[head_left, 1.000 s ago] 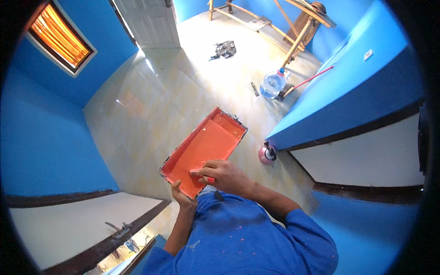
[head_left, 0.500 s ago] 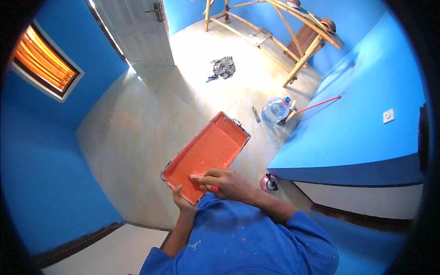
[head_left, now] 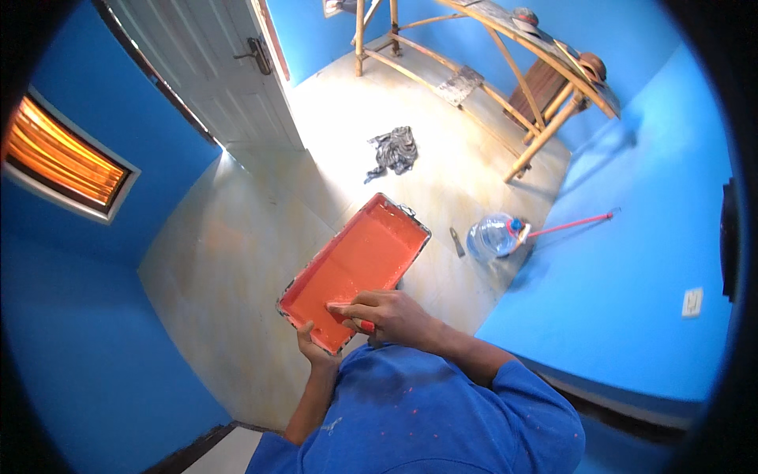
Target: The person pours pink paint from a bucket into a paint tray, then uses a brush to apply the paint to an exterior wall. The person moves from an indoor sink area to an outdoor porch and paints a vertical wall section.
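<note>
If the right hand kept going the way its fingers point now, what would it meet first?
The right hand points left across the near end of the orange paint tray, fingertips already at its surface. Going on, it would probably cross the tray's left rim, then only bare floor far below; depth is unclear.

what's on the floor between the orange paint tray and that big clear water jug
In the head view, a small dark scraper-like tool lies on the tiled floor between the orange paint tray and the clear water jug. The rest of that stretch looks bare.

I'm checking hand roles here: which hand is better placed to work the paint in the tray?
Probably the right hand: it lies over the tray; the left hand grips its near edge.
</note>
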Demonstrator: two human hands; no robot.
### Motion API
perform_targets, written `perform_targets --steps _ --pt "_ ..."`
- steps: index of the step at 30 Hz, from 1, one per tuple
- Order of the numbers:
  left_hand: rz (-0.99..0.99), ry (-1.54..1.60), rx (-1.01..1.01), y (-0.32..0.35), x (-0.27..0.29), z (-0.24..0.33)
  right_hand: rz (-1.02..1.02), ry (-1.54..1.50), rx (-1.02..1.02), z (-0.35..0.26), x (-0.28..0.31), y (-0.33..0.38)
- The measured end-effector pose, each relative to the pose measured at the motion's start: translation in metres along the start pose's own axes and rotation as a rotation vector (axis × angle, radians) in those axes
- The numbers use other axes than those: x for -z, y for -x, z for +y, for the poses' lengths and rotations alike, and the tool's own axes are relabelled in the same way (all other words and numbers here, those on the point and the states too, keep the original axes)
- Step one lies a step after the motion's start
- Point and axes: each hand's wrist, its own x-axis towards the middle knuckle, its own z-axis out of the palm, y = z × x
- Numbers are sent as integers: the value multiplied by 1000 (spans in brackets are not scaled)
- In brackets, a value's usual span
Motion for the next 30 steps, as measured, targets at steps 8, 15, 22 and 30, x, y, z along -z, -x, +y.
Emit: perform_targets --steps 8,15,22,30 --pt "101 73 -118 -137 -95 -28 20 -52 16 111 112 -115" --pt "29 106 -56 -266 -171 -29 71 -76 17 219 212 -226" --pt "-109 139 65 -414 -214 -6 -276 103 333 316 222 -337" --pt "-131 53 168 -560 -278 30 -368 155 355 404 241 -448"
